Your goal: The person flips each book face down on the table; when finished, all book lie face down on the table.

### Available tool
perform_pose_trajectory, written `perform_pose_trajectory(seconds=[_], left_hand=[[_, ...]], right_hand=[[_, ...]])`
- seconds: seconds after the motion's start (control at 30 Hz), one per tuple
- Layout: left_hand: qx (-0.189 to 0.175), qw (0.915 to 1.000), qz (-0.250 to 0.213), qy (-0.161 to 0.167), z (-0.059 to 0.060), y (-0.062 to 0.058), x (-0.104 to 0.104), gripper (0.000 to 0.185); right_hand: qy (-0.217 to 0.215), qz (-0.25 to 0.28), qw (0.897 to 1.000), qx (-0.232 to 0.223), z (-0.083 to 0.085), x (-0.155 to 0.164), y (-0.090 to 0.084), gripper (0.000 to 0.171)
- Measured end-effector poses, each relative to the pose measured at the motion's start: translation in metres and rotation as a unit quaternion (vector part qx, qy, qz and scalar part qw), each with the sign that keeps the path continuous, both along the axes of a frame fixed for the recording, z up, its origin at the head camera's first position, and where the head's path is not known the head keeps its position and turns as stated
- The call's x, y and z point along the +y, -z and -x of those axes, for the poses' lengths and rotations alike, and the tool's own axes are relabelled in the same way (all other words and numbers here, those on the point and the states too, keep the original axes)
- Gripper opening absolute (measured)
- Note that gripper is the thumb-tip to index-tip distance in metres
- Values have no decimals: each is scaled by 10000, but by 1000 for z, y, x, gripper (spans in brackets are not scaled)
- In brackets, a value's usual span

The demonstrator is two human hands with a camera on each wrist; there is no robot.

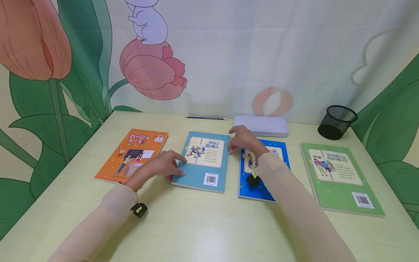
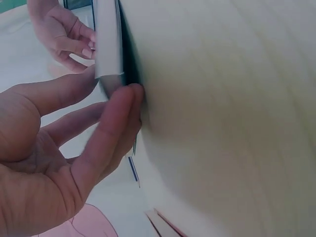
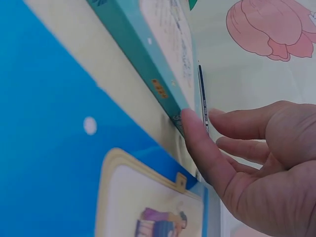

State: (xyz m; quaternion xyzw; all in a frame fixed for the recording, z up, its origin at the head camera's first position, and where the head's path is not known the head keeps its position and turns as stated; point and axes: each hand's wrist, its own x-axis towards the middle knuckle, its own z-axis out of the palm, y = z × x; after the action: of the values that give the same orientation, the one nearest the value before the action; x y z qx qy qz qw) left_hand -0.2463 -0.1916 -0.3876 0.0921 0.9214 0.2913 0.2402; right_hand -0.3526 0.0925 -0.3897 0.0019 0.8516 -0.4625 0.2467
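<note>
A light-blue book [image 1: 214, 174] lies back cover up, a little left of the table's middle. My left hand [image 1: 163, 162] pinches its left edge, with the index finger and thumb over the cover and other fingers at the page edge; in the left wrist view the fingers [image 2: 116, 131] reach that edge. My right hand [image 1: 243, 138] is at the same book's upper right corner. One fingertip [image 3: 190, 121] touches the spine there, the other fingers being apart from it. Below the right wrist lies a dark-blue book [image 1: 262, 189], partly hidden by the hand and sleeve.
An orange book [image 1: 111, 165] lies at left, partly behind the left hand. At right is a green book [image 1: 337, 196]. Along the back are a pencil [image 1: 206, 118], a pale pencil case [image 1: 262, 125] and a black mesh pen holder [image 1: 337, 123]. A printed curtain hangs behind.
</note>
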Motion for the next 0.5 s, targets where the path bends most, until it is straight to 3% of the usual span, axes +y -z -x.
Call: perform_pose_trajectory(seconds=[0.2,0.5], left_hand=[[-33,9999,-80,-141,1,-1,-13,46],[1043,9919,-347,-632,-1,-6,-55,44]], right_hand=[[159,472,9983,288,0,1,-4,57],[352,742,9935,788,0,-14,-2,53]])
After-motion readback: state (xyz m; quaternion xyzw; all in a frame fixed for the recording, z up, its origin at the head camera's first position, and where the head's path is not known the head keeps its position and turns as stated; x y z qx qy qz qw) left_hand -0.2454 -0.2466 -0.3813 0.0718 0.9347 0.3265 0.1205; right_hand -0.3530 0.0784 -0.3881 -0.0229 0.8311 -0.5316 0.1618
